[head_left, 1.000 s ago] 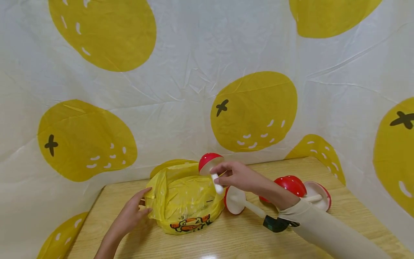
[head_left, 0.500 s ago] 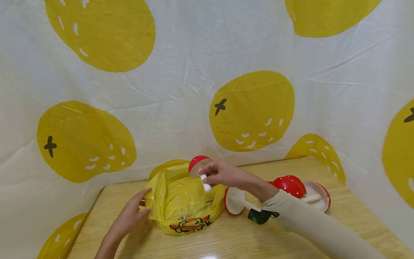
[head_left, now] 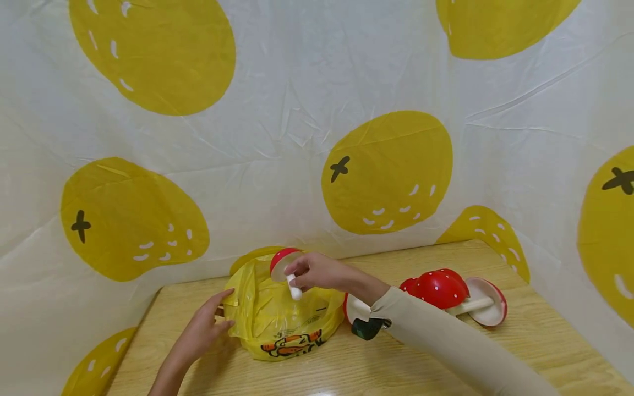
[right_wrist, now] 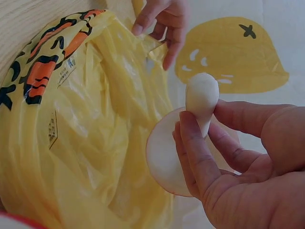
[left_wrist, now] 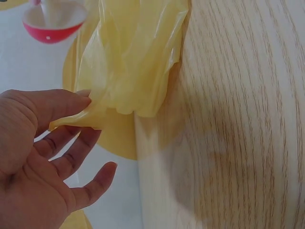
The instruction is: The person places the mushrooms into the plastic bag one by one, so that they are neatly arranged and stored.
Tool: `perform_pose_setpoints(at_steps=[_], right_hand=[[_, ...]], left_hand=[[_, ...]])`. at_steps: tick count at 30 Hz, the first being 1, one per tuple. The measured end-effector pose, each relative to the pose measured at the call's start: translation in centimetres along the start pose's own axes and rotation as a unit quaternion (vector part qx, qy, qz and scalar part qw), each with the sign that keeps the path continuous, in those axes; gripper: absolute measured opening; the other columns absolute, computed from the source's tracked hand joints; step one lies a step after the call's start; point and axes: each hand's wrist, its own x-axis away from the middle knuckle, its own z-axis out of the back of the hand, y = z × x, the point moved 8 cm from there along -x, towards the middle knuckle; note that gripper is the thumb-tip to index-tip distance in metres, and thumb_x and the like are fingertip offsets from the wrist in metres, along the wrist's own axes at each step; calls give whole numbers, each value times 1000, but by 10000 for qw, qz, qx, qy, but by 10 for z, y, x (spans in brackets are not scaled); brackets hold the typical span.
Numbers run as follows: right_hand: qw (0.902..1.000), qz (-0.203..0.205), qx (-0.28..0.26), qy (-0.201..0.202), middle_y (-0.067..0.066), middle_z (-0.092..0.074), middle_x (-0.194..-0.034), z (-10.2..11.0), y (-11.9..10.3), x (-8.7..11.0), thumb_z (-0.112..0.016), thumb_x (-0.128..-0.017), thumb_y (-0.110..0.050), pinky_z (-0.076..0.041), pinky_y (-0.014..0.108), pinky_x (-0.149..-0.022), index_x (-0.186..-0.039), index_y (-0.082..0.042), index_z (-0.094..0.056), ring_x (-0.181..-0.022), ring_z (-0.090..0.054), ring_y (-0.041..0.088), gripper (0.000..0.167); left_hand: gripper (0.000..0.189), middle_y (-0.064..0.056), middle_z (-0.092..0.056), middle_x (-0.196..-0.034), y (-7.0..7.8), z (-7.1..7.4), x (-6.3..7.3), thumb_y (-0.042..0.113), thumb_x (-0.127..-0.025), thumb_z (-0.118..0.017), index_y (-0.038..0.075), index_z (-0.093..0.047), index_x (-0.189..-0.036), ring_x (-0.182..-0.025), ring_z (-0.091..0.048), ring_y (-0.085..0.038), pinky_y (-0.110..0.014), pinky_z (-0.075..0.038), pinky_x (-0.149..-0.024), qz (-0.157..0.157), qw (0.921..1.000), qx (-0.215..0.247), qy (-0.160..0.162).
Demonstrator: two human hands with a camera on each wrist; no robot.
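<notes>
A yellow plastic bag (head_left: 282,313) with an orange and black print sits on the wooden table, its mouth facing upward. At the bag's left edge, my left hand (head_left: 200,333) pinches the plastic between thumb and fingers, as the left wrist view shows. Over the bag's opening, my right hand (head_left: 324,272) holds a toy mushroom (head_left: 282,263) by its white stem (right_wrist: 201,95). The mushroom's white-spotted red cap points up and leftward, away from the fingers. In the right wrist view, the pale underside of the cap (right_wrist: 164,152) shows behind the fingers.
Right of the bag, another toy mushroom (head_left: 355,308) is partly hidden by my right forearm. Farther right lie red spotted caps (head_left: 441,289) and a mushroom on its side (head_left: 487,311). A white sheet (head_left: 277,192) with yellow fruit prints hangs behind the table (head_left: 317,379).
My right hand has carried the mushroom leftward and slightly down, from the bag's right rim to above its opening. The left hand stays at the bag's edge.
</notes>
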Motion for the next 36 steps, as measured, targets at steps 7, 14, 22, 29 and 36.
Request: perform_pose_setpoints(at_steps=[7, 14, 22, 29, 36], right_hand=[[9999, -111, 46, 121, 14, -69, -107, -13, 3, -20, -66, -96, -1, -60, 40, -85, -125, 8, -65, -85, -68, 19, 30], [9992, -292, -6, 267, 13, -68, -104, -31, 8, -36, -68, -94, 1, -60, 42, -83, -120, 6, -68, -85, -69, 24, 26], [9975, -506, -90, 476, 13, -68, -99, -50, 24, -54, -69, -91, 7, -59, 49, -85, -114, 7, -70, -84, -69, 26, 23], [9932, -699, -423, 831, 16, -66, -99, -58, 31, -65, -68, -91, 9, -59, 50, -85, -114, 10, -68, -88, -71, 32, 23], [9870, -821, -782, 1139, 20, -64, -102, -63, 31, -68, -66, -89, 15, -59, 50, -84, -115, 11, -65, -95, -67, 34, 26]], left_hand=[[71, -20, -53, -143, 1, 0, -2, -6, -87, -73, 5, -45, -151, -105, -63, -28, -40, -53, -82, -155, 9996, -216, 137], [70, -21, -55, -141, 6, 2, 0, -8, -87, -73, 4, -45, -150, -103, -64, -28, -49, -54, -84, -421, 9983, -269, 298], [70, -20, -57, -139, 7, 1, -1, -10, -85, -74, 2, -47, -148, -100, -64, -25, -46, -56, -83, -559, 9975, -212, 385], [69, -20, -57, -137, 11, 1, -1, -10, -85, -73, 2, -47, -148, -100, -64, -26, -48, -54, -82, -682, 9963, -287, 446], [71, -19, -57, -138, 12, 0, -1, -8, -85, -74, 3, -47, -149, -101, -64, -25, -48, -53, -83, -724, 9955, -405, 454]])
